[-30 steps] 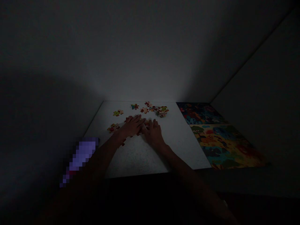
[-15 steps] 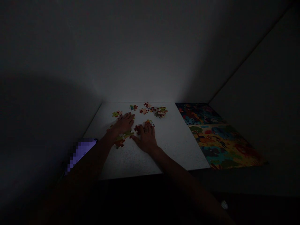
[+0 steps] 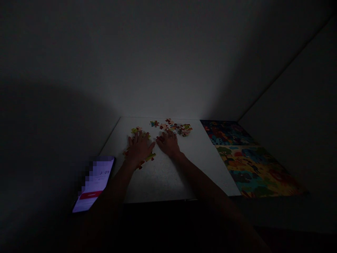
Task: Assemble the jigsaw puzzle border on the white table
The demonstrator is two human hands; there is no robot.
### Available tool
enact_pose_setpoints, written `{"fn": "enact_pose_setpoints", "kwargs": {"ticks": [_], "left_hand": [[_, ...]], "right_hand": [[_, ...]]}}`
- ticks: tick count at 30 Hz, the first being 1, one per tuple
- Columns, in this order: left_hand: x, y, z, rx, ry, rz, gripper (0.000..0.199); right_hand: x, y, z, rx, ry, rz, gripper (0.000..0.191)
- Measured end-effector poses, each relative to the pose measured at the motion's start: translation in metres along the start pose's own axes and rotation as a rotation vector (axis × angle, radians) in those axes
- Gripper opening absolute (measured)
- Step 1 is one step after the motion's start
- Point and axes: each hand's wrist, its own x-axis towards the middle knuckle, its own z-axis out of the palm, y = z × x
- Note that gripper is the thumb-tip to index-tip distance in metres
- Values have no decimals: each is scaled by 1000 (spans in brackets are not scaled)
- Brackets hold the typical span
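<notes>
My left hand (image 3: 139, 148) lies with its fingers spread over a group of jigsaw puzzle pieces (image 3: 150, 157) on the white tabletop (image 3: 168, 179). Parts of those pieces are hidden under the palm and fingers. To its right, my right hand (image 3: 170, 143) rests on the table, its fingers apart and reaching forward. A dark reddish puzzle piece (image 3: 159, 138) shows between its thumb and index finger; whether it is gripped is too dim to see. Beyond the fingers lie several loose pieces (image 3: 163, 126) and a stack of pieces (image 3: 185, 130).
Two colourful illustrated sheets, a dark one (image 3: 228, 133) and a yellow one with animals (image 3: 255, 170), lie along the right side. A lit phone (image 3: 96, 182) stands at the left edge, near my left forearm. A pale wall (image 3: 163, 70) rises behind the table.
My right hand has moved forward, closer to the loose pieces at the back. My left hand has turned, its fingers now pointing forward and spread wider. The view has shifted slightly, showing more of the phone.
</notes>
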Motion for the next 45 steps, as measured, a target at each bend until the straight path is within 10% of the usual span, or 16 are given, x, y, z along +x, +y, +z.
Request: {"fn": "enact_pose_setpoints", "kwargs": {"ticks": [13, 45], "left_hand": [[-42, -4, 23, 113, 109, 29, 76], [17, -2, 19, 62, 81, -144, 62]], "right_hand": [[73, 16, 14, -55, -63, 148, 85], [35, 11, 16, 106, 13, -217, 55]]}}
